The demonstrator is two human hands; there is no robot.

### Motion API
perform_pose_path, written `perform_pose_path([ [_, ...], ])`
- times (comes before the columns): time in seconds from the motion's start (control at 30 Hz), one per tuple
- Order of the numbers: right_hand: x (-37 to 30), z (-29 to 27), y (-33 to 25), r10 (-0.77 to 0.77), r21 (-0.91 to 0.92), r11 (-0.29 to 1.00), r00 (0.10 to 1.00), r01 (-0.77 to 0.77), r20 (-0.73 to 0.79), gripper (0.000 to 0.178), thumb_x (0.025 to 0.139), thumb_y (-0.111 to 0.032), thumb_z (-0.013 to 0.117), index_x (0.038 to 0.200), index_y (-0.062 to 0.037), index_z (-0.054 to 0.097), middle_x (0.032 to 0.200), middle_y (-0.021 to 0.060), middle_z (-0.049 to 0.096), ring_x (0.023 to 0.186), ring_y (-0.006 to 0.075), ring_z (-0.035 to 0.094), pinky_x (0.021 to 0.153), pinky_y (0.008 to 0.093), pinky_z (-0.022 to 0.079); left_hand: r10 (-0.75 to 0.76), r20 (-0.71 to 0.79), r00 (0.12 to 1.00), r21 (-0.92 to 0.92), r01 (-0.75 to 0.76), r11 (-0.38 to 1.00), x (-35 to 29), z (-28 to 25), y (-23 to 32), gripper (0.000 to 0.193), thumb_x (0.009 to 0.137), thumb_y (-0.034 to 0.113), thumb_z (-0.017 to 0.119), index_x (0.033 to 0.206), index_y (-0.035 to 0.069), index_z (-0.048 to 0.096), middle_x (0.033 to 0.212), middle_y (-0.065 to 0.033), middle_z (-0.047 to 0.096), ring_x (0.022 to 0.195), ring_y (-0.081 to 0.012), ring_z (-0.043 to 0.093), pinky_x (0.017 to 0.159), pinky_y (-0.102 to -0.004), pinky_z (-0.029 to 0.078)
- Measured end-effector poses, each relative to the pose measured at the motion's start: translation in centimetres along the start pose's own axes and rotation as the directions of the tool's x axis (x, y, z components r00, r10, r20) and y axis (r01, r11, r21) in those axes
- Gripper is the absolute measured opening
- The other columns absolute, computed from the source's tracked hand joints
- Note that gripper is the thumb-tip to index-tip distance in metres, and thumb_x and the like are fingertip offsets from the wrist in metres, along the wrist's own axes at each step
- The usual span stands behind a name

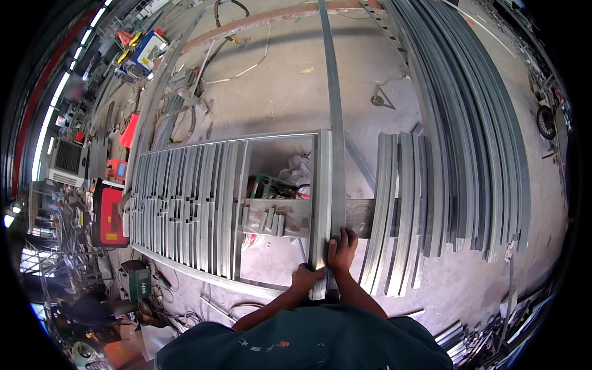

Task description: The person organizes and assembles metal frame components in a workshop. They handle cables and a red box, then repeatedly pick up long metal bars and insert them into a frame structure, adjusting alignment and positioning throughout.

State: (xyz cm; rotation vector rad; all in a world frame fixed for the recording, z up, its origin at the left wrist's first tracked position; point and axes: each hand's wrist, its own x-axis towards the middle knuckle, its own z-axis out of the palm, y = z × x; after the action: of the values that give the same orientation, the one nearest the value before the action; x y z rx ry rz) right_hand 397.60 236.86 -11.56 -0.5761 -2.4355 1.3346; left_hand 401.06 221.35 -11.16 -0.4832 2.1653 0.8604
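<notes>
Tubing [322,185] of pale metal is running from one o'clock to nearly six in the head view, alongside a long bar [334,154]. The left hand [304,280] is gripping its near end; the right hand [343,253] is spreading thumb and fingers over the bar, probably pressing both flush. A slatted frame [227,185] is lying toward nine o'clock, a green power tool [271,187] showing through its opening. Short tubes [380,216] are crowding four o'clock, perhaps cramping the right hand.

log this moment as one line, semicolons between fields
left hand: touching long straight silver metal bar, near end; right hand: bar's right side, grip unclear; leftward: slatted silver metal frame; rightward: long grey metal bars
</notes>
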Motion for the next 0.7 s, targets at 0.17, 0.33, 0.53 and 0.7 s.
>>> perform_pose_path([
  [0.17, 0.3, -0.1, 1.1, -0.081, -0.015, 0.997, 0.997, 0.081, 0.013, 0.057, 0.088, -0.030, 0.060, 0.134, 0.0026, 0.049, 0.133, 0.0261, 0.046, 0.120, 0.0455, 0.045, 0.102, 0.0541, 0.037, 0.068, 0.402, 0.913, -0.356, 0.087, 0.931, -0.5, -2.7, -0.1, 0.082, 0.078, 0.040, 0.080, 0.136, -0.004, 0.043, 0.124, -0.0178, 0.062, 0.114, -0.0304, 0.062, 0.097, -0.0446, 0.049],
  [0.33, 0.0, -0.4, 0.4, -0.053, -0.036, 0.998, 0.998, 0.053, 0.019, 0.057, 0.090, -0.032, 0.058, 0.132, 0.0047, 0.049, 0.130, 0.0271, 0.046, 0.120, 0.0454, 0.045, 0.103, 0.0534, 0.036, 0.309, 0.708, 0.635, -0.695, 0.551, 0.462, 5.3, -0.9, -5.3, 0.061, 0.097, 0.053, 0.051, 0.139, 0.009, 0.049, 0.126, -0.0097, 0.063, 0.114, -0.0260, 0.059, 0.101, -0.0447, 0.044],
  [0.53, -0.6, 0.9, 1.7, 0.118, 0.064, 0.991, 0.990, -0.113, -0.078, 0.057, 0.093, -0.033, 0.057, 0.134, 0.0047, 0.046, 0.129, 0.0280, 0.047, 0.118, 0.0461, 0.047, 0.101, 0.0506, 0.039, 0.026, 0.621, 0.783, -0.668, 0.512, 0.540, 1.9, -0.5, -0.4, 0.055, 0.097, 0.052, 0.055, 0.124, 0.005, 0.062, 0.110, -0.0091, 0.068, 0.098, -0.0250, 0.064, 0.090, -0.0390, 0.050],
  [0.7, -0.3, 1.0, 3.3, 0.209, 0.022, 0.977, 0.976, -0.211, 0.062, 0.064, 0.093, -0.040, 0.056, 0.136, 0.0056, 0.046, 0.136, 0.0297, 0.046, 0.120, 0.0473, 0.048, 0.103, 0.0502, 0.040, -0.010, 0.436, 0.900, -0.671, 0.333, 0.663, -9.5, -7.6, 10.0, 0.065, 0.093, 0.051, 0.063, 0.108, -0.012, 0.063, 0.093, -0.0144, 0.068, 0.080, -0.0223, 0.064, 0.074, -0.0375, 0.052],
])
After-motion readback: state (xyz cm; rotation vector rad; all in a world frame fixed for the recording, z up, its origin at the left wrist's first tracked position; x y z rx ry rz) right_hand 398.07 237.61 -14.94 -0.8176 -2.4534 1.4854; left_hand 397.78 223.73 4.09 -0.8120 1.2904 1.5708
